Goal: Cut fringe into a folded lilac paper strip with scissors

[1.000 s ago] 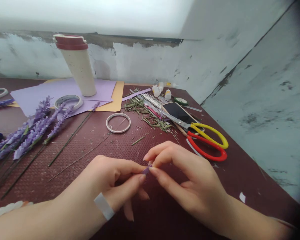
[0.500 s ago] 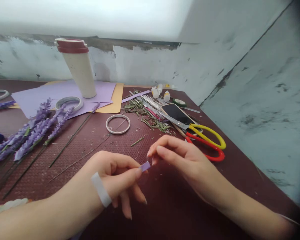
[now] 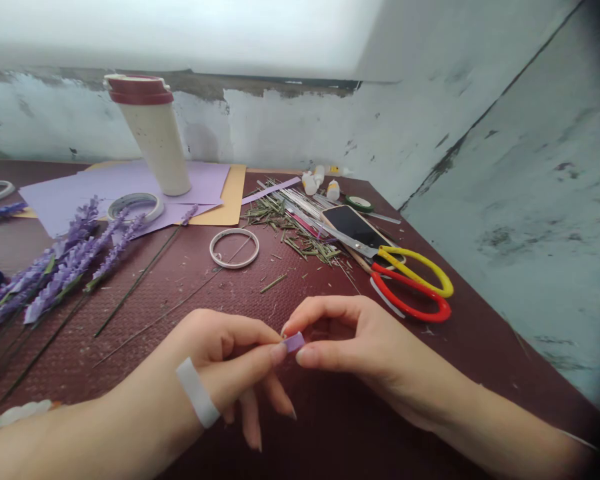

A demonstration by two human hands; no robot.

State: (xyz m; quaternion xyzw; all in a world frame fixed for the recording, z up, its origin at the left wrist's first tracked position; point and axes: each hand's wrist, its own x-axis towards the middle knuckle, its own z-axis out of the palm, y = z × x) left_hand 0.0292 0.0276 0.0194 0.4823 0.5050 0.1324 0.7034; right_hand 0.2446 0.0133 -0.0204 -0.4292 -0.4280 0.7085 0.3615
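A small purple paper strip is pinched between the thumb and forefinger of my left hand, whose other fingers hang loosely below. A strip of white tape sticks to the back of that hand near the wrist. My right hand meets the strip's free end, with forefinger above and thumb at its right edge. Whether those fingertips grip the paper is hard to make out. Purple paper flower stems lie on the dark red table at the left.
Scissors with red and yellow handles rest against a phone at the right. Beyond are green cuttings, wires and small bottles. A tape ring lies mid-table; a cup stands on purple paper.
My right hand has moved down and left to the paper strip, its thumb and forefinger now around the free end. My left hand still pinches the strip. The view has shifted slightly.
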